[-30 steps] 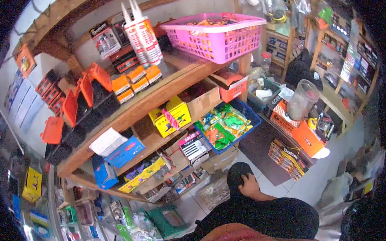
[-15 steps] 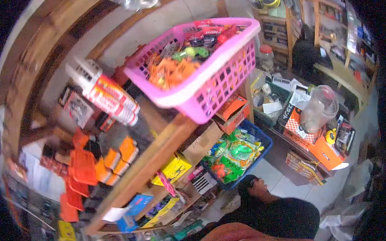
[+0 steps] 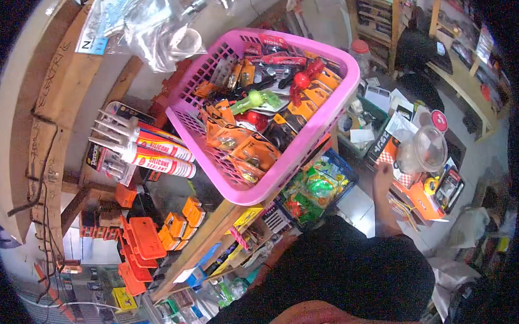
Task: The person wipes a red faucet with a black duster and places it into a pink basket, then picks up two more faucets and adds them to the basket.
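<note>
My right hand (image 3: 382,179) reaches out from a black sleeve, fingers extended and holding nothing. It hovers close to an orange checkered box (image 3: 392,151) and a clear plastic jar (image 3: 422,150). My left hand is out of sight; only a strip of forearm (image 3: 269,257) shows beside the wooden shelf edge (image 3: 216,232). Right below my view sits a pink plastic basket (image 3: 305,154) on the top shelf, filled with several carded tools in orange packaging.
Silicone sealant tubes (image 3: 156,151) lie left of the basket. Small orange boxes (image 3: 176,222) and orange-lidded cases (image 3: 142,240) sit on the shelf. A blue crate (image 3: 349,169) of green packets stands lower down. Clear bags (image 3: 158,34) hang overhead. More shelving (image 3: 380,20) stands behind.
The view has risen and tilted, so the pink basket is now seen from above. My right hand has left my dark knee and moved right toward the orange box and jar.
</note>
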Demonstrator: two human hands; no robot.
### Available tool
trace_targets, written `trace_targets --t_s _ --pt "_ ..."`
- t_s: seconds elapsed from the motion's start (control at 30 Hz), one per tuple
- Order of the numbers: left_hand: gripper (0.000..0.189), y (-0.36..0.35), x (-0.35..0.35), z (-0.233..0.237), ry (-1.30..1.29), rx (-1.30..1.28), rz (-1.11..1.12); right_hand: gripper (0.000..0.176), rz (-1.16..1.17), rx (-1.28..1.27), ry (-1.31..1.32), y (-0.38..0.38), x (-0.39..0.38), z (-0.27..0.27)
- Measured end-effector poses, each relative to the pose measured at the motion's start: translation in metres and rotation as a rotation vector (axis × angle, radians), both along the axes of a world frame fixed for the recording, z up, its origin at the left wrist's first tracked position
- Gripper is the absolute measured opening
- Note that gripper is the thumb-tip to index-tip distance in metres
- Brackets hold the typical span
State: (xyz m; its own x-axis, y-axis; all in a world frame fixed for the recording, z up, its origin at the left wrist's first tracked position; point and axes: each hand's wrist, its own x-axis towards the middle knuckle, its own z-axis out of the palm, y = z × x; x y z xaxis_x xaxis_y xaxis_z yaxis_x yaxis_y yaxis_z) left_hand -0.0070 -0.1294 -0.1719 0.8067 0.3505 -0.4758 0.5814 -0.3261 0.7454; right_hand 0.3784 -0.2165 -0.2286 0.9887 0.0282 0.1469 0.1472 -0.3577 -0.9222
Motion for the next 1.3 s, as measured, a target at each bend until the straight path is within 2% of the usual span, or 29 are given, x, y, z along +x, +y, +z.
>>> trace_targets --t_s 0.07,0.13,0.17,0.2,0.27,0.33,0.37,0.4,0.43,0.5,0.53,0.57,0.6,0.67,0.7,0.87,0.93,0.97,1.07,1.13,1.2,1.23,1.3 --pt "0.042 0.013 0.010 0.048 -0.002 0.055 -0.051 0.021 -0.005 0.137 0.093 0.016 0.011 0.076" --pt "0.042 0.013 0.032 0.084 -0.010 0.126 -0.092 0.012 0.111 0.404 -0.129 0.033 0.016 0.152" --pt "0.038 0.015 0.043 0.109 0.048 0.125 -0.134 0.009 0.181 0.512 -0.207 0.041 0.013 0.190" --pt "0.038 0.012 0.055 0.143 -0.019 0.056 -0.131 0.006 0.253 0.623 -0.282 0.048 0.007 0.226" --pt "0.038 0.010 0.078 0.211 -0.093 -0.003 -0.124 0.008 0.483 0.643 -0.568 0.059 0.000 0.283" --pt "0.035 0.013 0.092 0.266 -0.476 0.008 -0.267 0.012 0.715 0.505 -0.880 0.069 -0.007 0.342" --pt "0.035 0.018 0.091 0.287 -0.484 0.017 -0.264 0.014 0.873 0.430 -1.000 0.077 -0.009 0.368" --pt "0.031 0.023 0.088 0.306 -0.668 0.163 -0.267 0.017 1.030 0.348 -1.117 0.087 -0.011 0.387" --pt "0.027 0.028 0.090 0.317 -0.850 0.311 -0.270 0.017 1.032 0.350 -1.128 0.099 -0.012 0.394" --pt "0.017 0.043 0.108 0.330 -1.096 0.637 -0.127 0.026 1.302 -0.125 -1.017 0.122 -0.011 0.394" --pt "0.016 0.057 0.121 0.331 -1.051 0.921 -0.042 0.026 1.297 -0.129 -1.020 0.132 -0.007 0.386" --pt "0.021 0.067 0.137 0.334 -0.898 1.113 0.048 0.031 1.313 -0.457 -0.879 0.142 -0.004 0.377" --pt "0.021 0.072 0.146 0.329 -0.906 1.113 0.043 0.036 1.303 -0.776 -0.721 0.147 -0.002 0.376" --pt "0.028 0.079 0.159 0.318 -0.525 0.867 0.119 0.040 1.255 -0.755 -0.755 0.143 -0.005 0.375" --pt "0.034 0.074 0.160 0.326 -0.462 0.800 0.068 0.044 1.215 -0.734 -0.784 0.142 -0.007 0.375" --pt "0.038 0.080 0.153 0.315 -0.553 0.846 0.098 0.044 1.160 -0.791 -0.739 0.146 -0.011 0.374" --pt "0.041 0.081 0.155 0.317 -0.662 1.033 0.003 0.045 1.114 -0.805 -0.748 0.147 -0.011 0.371" --pt "0.043 0.083 0.155 0.317 -0.633 1.137 -0.033 0.046 1.095 -0.817 -0.756 0.147 -0.011 0.371" --pt "0.043 0.086 0.155 0.311 -0.619 1.225 -0.048 0.046 1.076 -0.830 -0.798 0.147 -0.011 0.370" --pt "0.039 0.081 0.153 0.315 -0.580 1.145 -0.001 0.048 1.050 -0.875 -0.721 0.143 -0.014 0.378" --pt "0.027 0.080 0.150 0.318 -0.518 1.019 0.027 0.050 1.040 -0.884 -0.741 0.144 -0.013 0.376" --pt "0.017 0.081 0.150 0.313 -0.615 1.019 0.078 0.050 1.051 -0.907 -0.688 0.145 -0.013 0.377" --pt "0.016 0.082 0.148 0.309 -0.629 1.032 0.102 0.050 1.056 -0.931 -0.647 0.148 -0.012 0.374"
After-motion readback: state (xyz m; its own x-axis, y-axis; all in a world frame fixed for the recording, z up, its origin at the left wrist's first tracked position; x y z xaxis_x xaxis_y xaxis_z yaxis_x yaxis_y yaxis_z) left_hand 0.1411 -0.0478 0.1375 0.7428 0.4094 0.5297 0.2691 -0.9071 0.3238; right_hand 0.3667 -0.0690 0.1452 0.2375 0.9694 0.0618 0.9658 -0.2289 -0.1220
